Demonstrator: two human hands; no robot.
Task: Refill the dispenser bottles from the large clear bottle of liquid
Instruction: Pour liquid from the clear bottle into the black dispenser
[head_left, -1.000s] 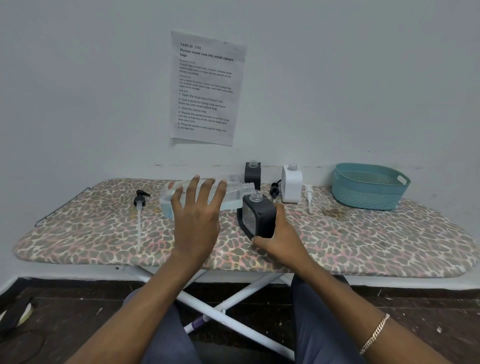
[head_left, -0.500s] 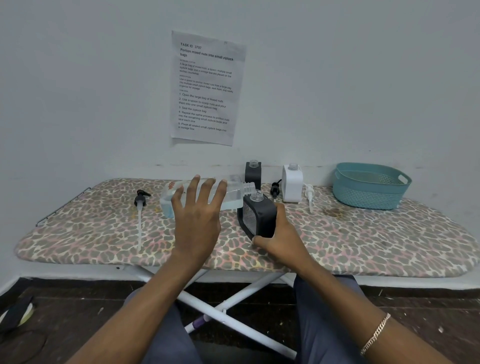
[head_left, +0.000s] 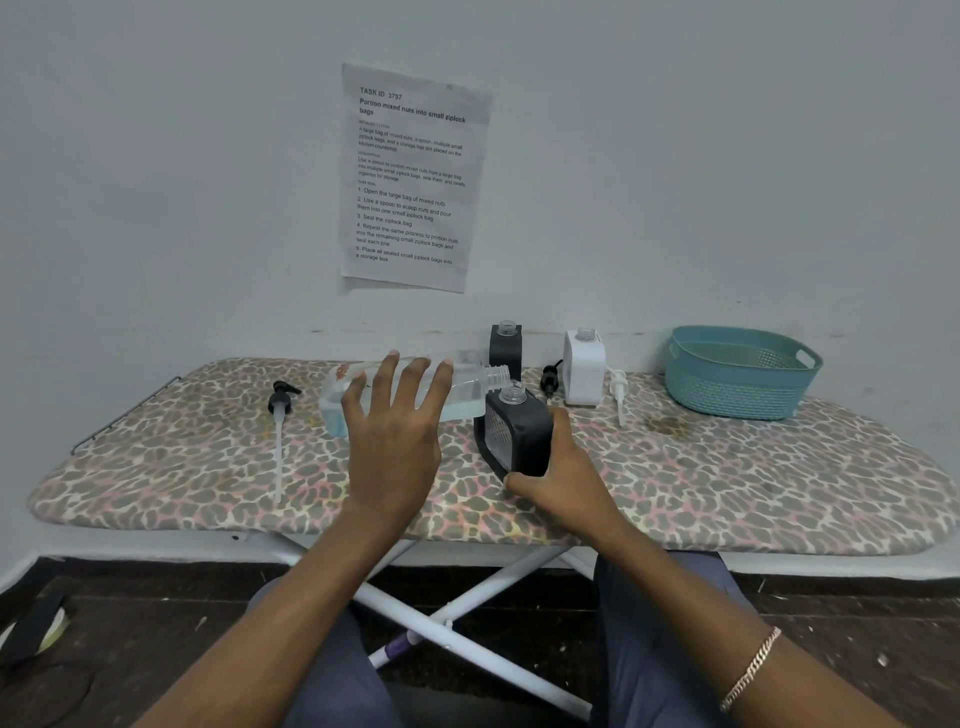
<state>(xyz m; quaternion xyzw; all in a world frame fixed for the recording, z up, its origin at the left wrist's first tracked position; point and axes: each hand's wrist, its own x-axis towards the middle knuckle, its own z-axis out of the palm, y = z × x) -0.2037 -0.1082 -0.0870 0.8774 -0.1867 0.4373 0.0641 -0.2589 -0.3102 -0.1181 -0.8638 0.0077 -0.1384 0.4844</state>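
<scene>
Black pump (head_left: 279, 402) lies loose on worktop (head_left: 727, 488). Our left hand (head_left: 395, 441) grips the large clear bottle (head_left: 467, 387), tipped sideways, pale liquid inside, its open neck right at the mouth of the black dispenser (head_left: 517, 434) gripped by our right hand (head_left: 563, 478). Behind: second black dispenser (head_left: 505, 345), white dispenser (head_left: 584, 366), both uncapped; contents unclear. Teal basket (head_left: 740, 371).

On the ironing board (head_left: 727, 483), my large bottle (head_left: 462, 395) lies tipped left of the near dispenser (head_left: 519, 436); two dispensers (head_left: 505, 348) stand behind, the basket (head_left: 743, 374) far right, one pump (head_left: 279, 415) far left.
</scene>
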